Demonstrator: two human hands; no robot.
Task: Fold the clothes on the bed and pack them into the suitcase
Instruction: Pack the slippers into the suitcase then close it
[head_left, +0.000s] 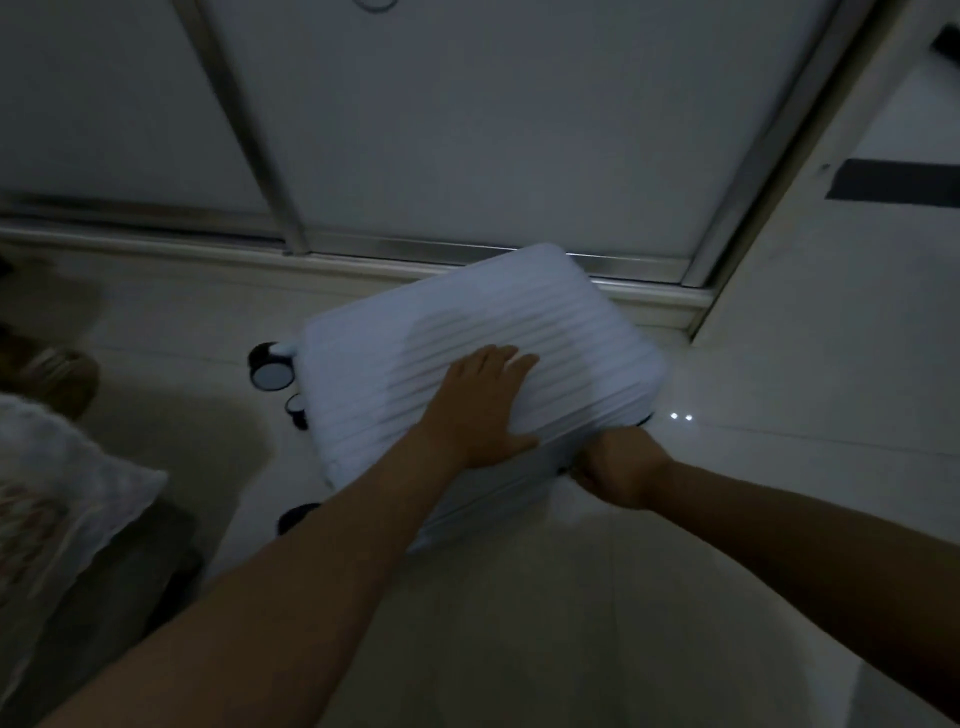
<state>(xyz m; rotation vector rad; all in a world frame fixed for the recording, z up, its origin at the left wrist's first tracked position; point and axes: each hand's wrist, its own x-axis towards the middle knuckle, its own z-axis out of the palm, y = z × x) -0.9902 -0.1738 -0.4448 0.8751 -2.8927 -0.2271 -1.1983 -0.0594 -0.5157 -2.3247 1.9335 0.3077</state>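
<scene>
A pale blue ribbed hard-shell suitcase lies closed on its side on the light tiled floor, its black wheels pointing left. My left hand rests flat on the ribbed shell with fingers straight. My right hand grips the suitcase's near right edge with curled fingers; what exactly it holds there is hidden. The room is dim. No clothes show in view.
A sliding glass door with a metal frame runs along the floor right behind the suitcase. A white wall rises at the right. A patterned cloth on a bed edge sits at the left, with a brown slipper beyond it.
</scene>
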